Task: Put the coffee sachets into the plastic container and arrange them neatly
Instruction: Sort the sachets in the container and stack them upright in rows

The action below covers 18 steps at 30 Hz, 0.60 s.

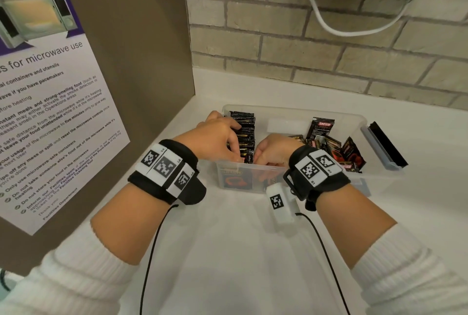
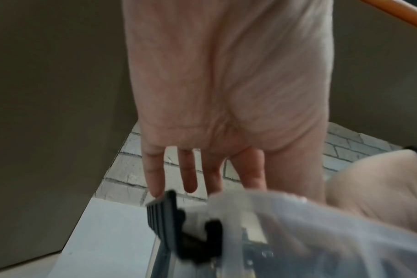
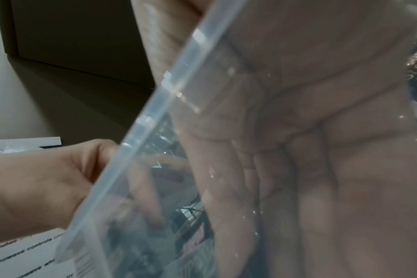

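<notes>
A clear plastic container (image 1: 291,110) stands on the white counter. A row of black coffee sachets (image 1: 244,122) stands on edge along its left side, and a loose pile of sachets (image 1: 336,147) lies at its right. My left hand (image 1: 235,155) reaches over the row with fairly straight fingers (image 2: 191,176), their tips on the sachet tops at the near end. My right hand (image 1: 263,160) is inside the container beside the row. Through the container wall (image 3: 155,105) its fingers (image 3: 298,188) look extended against the sachets. What the fingertips touch is hidden.
A brown panel (image 1: 141,61) with a microwave poster (image 1: 50,112) stands close on the left. A brick wall (image 1: 304,36) with a white cable (image 1: 329,23) runs behind. A grey and black latch (image 1: 382,145) sticks out at the container's right end. White counter (image 1: 240,251) lies in front.
</notes>
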Available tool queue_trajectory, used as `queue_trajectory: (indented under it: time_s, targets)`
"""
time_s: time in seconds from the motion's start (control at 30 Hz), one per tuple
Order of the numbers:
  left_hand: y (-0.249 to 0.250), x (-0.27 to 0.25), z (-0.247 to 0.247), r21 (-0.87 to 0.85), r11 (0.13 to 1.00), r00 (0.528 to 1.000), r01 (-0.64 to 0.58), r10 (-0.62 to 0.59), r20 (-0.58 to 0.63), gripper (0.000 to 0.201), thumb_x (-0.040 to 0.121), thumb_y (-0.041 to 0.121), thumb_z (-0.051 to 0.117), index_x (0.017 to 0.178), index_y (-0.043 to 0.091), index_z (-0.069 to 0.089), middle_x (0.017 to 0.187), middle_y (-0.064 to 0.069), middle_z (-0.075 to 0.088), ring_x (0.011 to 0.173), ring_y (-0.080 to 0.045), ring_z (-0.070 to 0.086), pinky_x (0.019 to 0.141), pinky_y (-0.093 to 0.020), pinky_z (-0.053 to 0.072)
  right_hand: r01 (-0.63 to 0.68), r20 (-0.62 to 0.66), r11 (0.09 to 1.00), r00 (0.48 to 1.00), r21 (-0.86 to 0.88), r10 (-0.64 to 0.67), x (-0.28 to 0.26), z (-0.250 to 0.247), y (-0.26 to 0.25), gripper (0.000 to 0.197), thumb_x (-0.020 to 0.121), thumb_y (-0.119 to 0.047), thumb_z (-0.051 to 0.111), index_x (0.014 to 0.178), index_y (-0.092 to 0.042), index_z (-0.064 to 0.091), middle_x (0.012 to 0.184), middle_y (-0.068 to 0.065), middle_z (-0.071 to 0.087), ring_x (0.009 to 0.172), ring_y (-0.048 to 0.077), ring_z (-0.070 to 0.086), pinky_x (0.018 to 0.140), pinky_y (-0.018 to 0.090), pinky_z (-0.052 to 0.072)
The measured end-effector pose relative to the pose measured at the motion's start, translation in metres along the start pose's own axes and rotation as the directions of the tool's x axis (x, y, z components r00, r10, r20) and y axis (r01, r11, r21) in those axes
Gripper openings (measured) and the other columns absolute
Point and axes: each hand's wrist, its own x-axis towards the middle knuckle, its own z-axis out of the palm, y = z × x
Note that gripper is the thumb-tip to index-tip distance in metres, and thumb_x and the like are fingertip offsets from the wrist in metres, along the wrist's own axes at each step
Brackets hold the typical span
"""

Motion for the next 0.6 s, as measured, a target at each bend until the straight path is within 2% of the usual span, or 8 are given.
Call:
queue_trajectory:
  time_s: [0.1, 0.17, 0.27, 0.3, 0.37, 0.43, 0.5, 0.6]
  targets:
    - [0.000, 0.007, -0.013, 0.080, 0.996, 0.991, -0.049, 0.038, 0.131, 0.013, 0.075, 0.030, 0.075, 0.088, 0.028, 0.075, 0.147, 0.009, 0.034, 0.133, -0.017, 0.017, 0.110, -0.041, 0.020, -0.037, 0.003, 0.987, 0.999, 0.155, 0.037, -0.002, -0.002, 0.003, 0.011, 0.074, 0.001, 0.072, 0.076, -0.009, 0.068, 0.067, 0.006, 0.063, 0.056, 0.015, 0.059, 0.065, 0.029, 0.055]
    - [0.000, 0.013, -0.013, 0.136, 0.988, 0.985, -0.066, 0.042, 0.170, 0.012, 0.074, 0.030, 0.076, 0.086, 0.028, 0.075, 0.149, 0.011, 0.030, 0.135, -0.017, 0.013, 0.106, -0.037, 0.016, -0.027, -0.001, 0.987, 1.000, 0.156, 0.028, -0.003, -0.001, 0.003, 0.012, 0.074, 0.001, 0.072, 0.084, -0.005, 0.070, 0.068, 0.004, 0.063, 0.060, 0.016, 0.058, 0.073, 0.032, 0.055]
    - [0.002, 0.019, -0.007, 0.177, 0.978, 0.984, -0.106, 0.078, 0.159, 0.009, 0.074, 0.026, 0.075, 0.082, 0.022, 0.075, 0.150, 0.013, 0.030, 0.138, -0.015, 0.008, 0.106, -0.038, 0.012, 0.018, -0.027, 0.998, 0.999, 0.055, -0.017, -0.003, 0.000, 0.002, 0.023, 0.076, -0.007, 0.072, 0.099, -0.004, 0.071, 0.076, 0.001, 0.061, 0.072, 0.014, 0.056, 0.075, 0.026, 0.051]
    - [0.003, 0.020, -0.005, 0.185, 0.975, 0.984, -0.122, 0.095, 0.149, 0.008, 0.075, 0.025, 0.074, 0.081, 0.021, 0.075, 0.150, 0.013, 0.030, 0.138, -0.015, 0.008, 0.106, -0.038, 0.011, 0.014, -0.025, 0.998, 1.000, 0.058, -0.013, -0.003, 0.001, 0.001, 0.021, 0.076, -0.007, 0.072, 0.096, -0.005, 0.071, 0.076, 0.002, 0.061, 0.072, 0.015, 0.056, 0.074, 0.027, 0.051]
    - [0.005, 0.020, -0.007, 0.175, 0.975, 0.984, -0.137, 0.114, 0.139, 0.007, 0.076, 0.026, 0.074, 0.079, 0.020, 0.075, 0.150, 0.014, 0.029, 0.138, -0.014, 0.007, 0.105, -0.036, 0.010, 0.006, -0.025, 0.994, 1.000, 0.109, -0.004, -0.002, 0.000, 0.000, 0.009, 0.074, -0.002, 0.072, 0.078, -0.009, 0.069, 0.067, 0.002, 0.060, 0.061, 0.013, 0.055, 0.063, 0.025, 0.050]
    - [0.005, 0.019, -0.012, 0.150, 0.979, 0.983, -0.140, 0.120, 0.136, 0.009, 0.076, 0.027, 0.074, 0.078, 0.018, 0.075, 0.150, 0.015, 0.028, 0.138, -0.013, 0.006, 0.104, -0.036, 0.009, 0.001, -0.045, 0.990, 0.999, 0.141, 0.006, -0.002, 0.000, 0.000, 0.013, 0.075, 0.000, 0.070, 0.072, -0.011, 0.066, 0.062, 0.001, 0.059, 0.056, 0.011, 0.054, 0.055, 0.020, 0.048]
    - [0.005, 0.019, -0.015, 0.159, 0.977, 0.985, -0.140, 0.121, 0.125, 0.010, 0.076, 0.027, 0.074, 0.079, 0.018, 0.075, 0.151, 0.014, 0.028, 0.139, -0.014, 0.005, 0.105, -0.037, 0.008, 0.018, -0.040, 0.994, 0.999, 0.108, -0.014, -0.002, 0.000, 0.000, 0.011, 0.075, -0.003, 0.071, 0.085, -0.007, 0.071, 0.065, -0.001, 0.058, 0.060, 0.011, 0.054, 0.061, 0.021, 0.048]
    - [0.006, 0.018, -0.013, 0.197, 0.972, 0.990, -0.130, 0.114, 0.088, 0.010, 0.076, 0.028, 0.073, 0.079, 0.019, 0.075, 0.150, 0.011, 0.030, 0.140, -0.017, 0.007, 0.105, -0.037, 0.008, 0.005, -0.008, 0.999, 1.000, 0.033, -0.005, 0.000, 0.002, 0.000, 0.025, 0.074, -0.009, 0.073, 0.098, -0.003, 0.071, 0.073, 0.001, 0.060, 0.078, 0.017, 0.057, 0.079, 0.029, 0.052]
